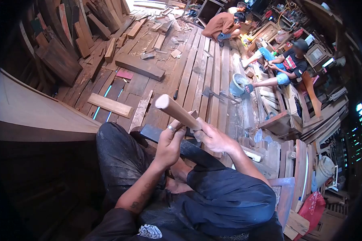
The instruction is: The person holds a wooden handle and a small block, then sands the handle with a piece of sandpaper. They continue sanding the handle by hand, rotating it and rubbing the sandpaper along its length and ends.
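A thick, rounded wooden handle (177,112) slants up and to the left in front of my crossed legs, its pale end toward the upper left. Around its lower right end the fingers of my right hand (215,136) are wrapped. My left hand (171,142), with a ring on one finger, is closed just below the handle; what its fingers pinch is hidden. Beneath my hands a dark, flat bar (151,133) lies across my lap, partly covered by my left hand and wrist.
A pale plank (110,105) and a thick beam (140,67) lie on the slatted floor ahead. A hatchet-like tool (211,94) is beyond my hands. One person (295,60) sits at right near a bucket (238,85); two others crouch farther back. Boards lean at upper left.
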The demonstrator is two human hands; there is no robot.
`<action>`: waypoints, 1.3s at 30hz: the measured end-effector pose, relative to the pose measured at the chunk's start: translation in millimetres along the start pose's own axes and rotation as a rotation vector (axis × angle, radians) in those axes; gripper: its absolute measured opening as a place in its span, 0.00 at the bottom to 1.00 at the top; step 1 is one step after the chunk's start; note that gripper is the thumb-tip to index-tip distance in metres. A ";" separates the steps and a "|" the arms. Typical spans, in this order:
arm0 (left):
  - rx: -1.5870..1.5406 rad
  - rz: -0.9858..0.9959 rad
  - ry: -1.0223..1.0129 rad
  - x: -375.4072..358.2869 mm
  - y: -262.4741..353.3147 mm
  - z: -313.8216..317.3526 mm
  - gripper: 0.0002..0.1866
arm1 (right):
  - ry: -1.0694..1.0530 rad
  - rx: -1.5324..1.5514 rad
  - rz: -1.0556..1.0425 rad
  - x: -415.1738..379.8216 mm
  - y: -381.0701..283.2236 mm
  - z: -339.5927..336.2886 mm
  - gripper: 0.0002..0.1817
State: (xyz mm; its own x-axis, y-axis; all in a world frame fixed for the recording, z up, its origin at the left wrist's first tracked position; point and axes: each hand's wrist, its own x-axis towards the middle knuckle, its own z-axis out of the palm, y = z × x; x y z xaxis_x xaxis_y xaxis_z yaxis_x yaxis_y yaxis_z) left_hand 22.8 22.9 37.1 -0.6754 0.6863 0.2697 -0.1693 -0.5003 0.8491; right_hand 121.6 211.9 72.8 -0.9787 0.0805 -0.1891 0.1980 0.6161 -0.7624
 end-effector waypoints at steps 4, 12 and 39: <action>-0.052 0.113 0.141 1.2 3.6 -1.6 0.23 | -0.067 0.062 0.153 -1.9 0.8 -5.6 0.25; -0.001 -0.021 0.126 -8.3 -23.2 -4.6 0.22 | 0.002 0.002 -0.061 0.8 0.2 -7.1 0.29; -0.264 0.087 0.239 -2.3 -5.1 -8.5 0.20 | -0.026 0.057 -0.098 1.6 8.3 -1.7 0.33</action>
State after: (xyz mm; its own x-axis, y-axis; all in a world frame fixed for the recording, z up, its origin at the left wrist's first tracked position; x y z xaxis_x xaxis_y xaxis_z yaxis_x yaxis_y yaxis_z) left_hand 19.1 19.4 28.3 -0.8389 0.5079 0.1957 -0.2620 -0.6919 0.6728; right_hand 121.6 218.5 67.2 -0.9919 0.0013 -0.1273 0.1050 0.5742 -0.8120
